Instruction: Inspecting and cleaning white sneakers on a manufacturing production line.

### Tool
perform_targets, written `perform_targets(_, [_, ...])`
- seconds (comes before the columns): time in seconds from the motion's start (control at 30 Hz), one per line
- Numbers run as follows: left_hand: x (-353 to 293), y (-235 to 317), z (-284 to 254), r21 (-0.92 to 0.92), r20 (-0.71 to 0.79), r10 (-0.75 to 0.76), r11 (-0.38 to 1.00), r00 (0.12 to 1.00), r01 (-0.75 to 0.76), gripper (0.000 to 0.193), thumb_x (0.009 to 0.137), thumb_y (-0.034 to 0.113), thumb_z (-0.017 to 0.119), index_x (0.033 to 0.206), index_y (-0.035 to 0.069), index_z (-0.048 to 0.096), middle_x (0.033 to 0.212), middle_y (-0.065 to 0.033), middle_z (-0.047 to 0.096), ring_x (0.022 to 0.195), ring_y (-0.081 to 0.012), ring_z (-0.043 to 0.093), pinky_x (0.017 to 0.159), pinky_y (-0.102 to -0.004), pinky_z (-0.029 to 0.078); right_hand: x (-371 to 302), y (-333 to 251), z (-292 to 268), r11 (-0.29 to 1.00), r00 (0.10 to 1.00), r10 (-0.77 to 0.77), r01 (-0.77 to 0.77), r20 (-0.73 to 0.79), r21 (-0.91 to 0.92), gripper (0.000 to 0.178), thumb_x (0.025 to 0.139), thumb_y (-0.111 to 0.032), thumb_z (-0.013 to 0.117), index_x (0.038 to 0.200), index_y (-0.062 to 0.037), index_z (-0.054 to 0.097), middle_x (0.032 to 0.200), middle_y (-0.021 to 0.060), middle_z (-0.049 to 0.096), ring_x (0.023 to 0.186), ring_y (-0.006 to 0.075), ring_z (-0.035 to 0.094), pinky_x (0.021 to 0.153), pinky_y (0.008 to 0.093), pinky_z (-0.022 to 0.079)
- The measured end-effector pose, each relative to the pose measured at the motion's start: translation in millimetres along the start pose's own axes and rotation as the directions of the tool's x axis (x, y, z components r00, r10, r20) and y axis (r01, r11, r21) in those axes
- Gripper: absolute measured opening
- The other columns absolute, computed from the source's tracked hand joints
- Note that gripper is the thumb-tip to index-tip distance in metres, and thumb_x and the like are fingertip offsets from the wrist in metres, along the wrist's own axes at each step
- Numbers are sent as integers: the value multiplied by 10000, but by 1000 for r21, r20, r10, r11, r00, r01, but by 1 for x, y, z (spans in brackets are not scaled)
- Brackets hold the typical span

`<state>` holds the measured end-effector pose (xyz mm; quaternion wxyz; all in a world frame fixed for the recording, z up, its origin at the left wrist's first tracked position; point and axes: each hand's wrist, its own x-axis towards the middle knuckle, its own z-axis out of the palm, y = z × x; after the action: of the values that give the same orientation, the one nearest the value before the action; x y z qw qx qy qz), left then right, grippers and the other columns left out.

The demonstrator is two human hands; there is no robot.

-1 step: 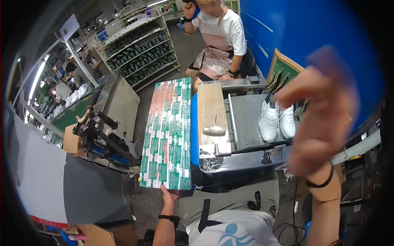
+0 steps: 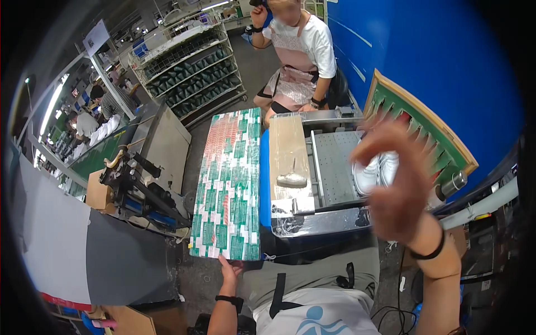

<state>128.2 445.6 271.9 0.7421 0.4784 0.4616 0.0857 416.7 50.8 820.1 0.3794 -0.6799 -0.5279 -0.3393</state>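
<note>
My right hand [image 2: 399,192] is raised in the foreground, blurred. Its fingers curve apart with nothing visible in them. Behind it, partly hidden, a pair of white lace-up shoes [image 2: 365,174] stands on a perforated metal plate [image 2: 335,162]. My left hand [image 2: 229,271] is low at the near edge of a long board [image 2: 223,190] covered in green, white and red labels. Its fingers look apart and touch that edge. Right of the board, a greyish tool with a thin upright stem [image 2: 292,180] lies on a brown covered strip [image 2: 288,145].
A green, wood-framed panel [image 2: 424,128] with slim pointed items leans at the right, near a metal cylinder [image 2: 453,183]. A seated person [image 2: 296,72] in a pink apron is across the bench. A rack of dark shoe-shaped items [image 2: 190,70] and a black machine [image 2: 145,190] stand left.
My right hand has swung down and left, its fingers curling more. It now covers more of the white shoes and uncovers the green panel. My left hand stays at the board.
</note>
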Motion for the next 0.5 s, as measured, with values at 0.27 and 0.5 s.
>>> perform_targets(0.27, [-21, -104, -70, 399, -160, -38, 911, 986, 100, 313, 1113, 295, 638, 1249, 33, 743, 900, -136, 791, 727, -246, 731, 602, -398, 573, -317, 2, 102, 908, 519, 244, -420, 819, -4, 209, 943, -261, 806, 1083, -107, 781, 875, 132, 733, 849, 385, 734, 774, 526, 558])
perform_targets(0.5, [-60, -185, -90, 299, -284, -272, 886, 919, 355, 549, 1138, 487, 534, 1410, 55, 737, 1326, -193, 755, 1184, -331, 703, 1078, -476, 537, -494, 0, 126, 377, 43, 713, -865, 700, -331, 301, 969, -277, 744, 1143, -44, 822, 1038, 215, 823, 995, 421, 795, 919, 494, 621])
